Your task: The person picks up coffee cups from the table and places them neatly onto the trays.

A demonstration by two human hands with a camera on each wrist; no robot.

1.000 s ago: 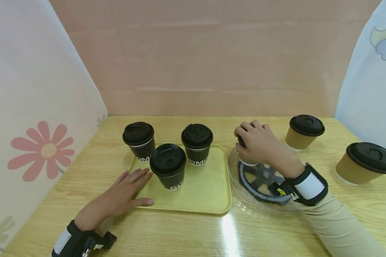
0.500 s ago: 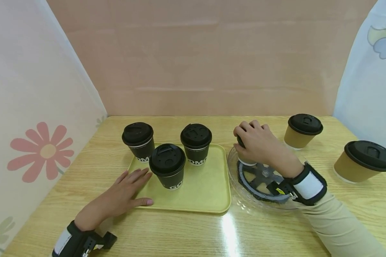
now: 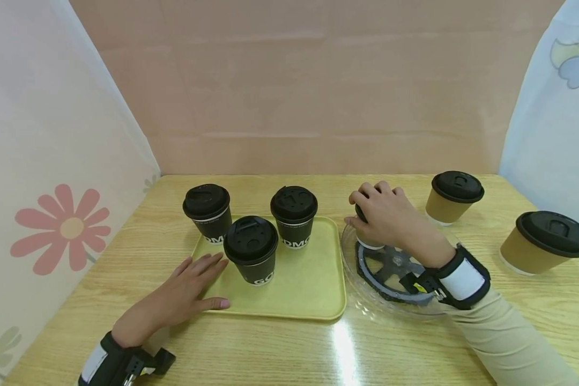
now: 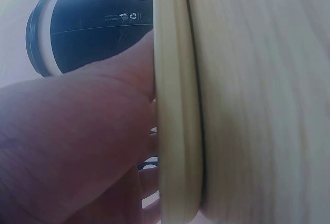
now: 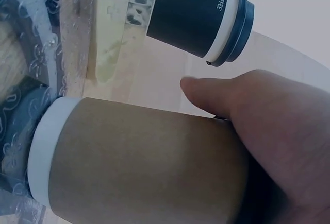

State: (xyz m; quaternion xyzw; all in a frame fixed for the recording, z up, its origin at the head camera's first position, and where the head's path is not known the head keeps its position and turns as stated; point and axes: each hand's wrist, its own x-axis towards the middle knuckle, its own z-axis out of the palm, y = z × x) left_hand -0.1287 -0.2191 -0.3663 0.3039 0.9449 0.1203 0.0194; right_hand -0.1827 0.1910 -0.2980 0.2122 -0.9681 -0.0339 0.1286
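Observation:
My left hand point(image 3: 190, 292) rests with straight fingers on the left edge of a yellow tray point(image 3: 313, 300). Close to its fingertips stands a black coffee cup point(image 3: 252, 249) with a black lid. Two more black cups, a left one point(image 3: 207, 212) and a right one point(image 3: 295, 217), stand behind it. My right hand point(image 3: 386, 217) holds a brown paper cup point(image 5: 139, 157) from above, fingers curled over its dark lid. That cup stands upright at the left of a clear round dish point(image 3: 349, 268) with a dark spoked insert point(image 3: 398, 262). Its thumb sticks out straight, tip apart from the cup wall.
Two brown lidded cups stand on the wooden table point(image 3: 270, 354) at the right: one farther back point(image 3: 453, 198) and one nearer point(image 3: 545, 244). A tan backdrop point(image 3: 294, 96) closes off the rear, with white patterned sheets at both sides.
The right thumb has moved slightly outward from the cup. The view has shifted a little. My left hand and the cups look the same.

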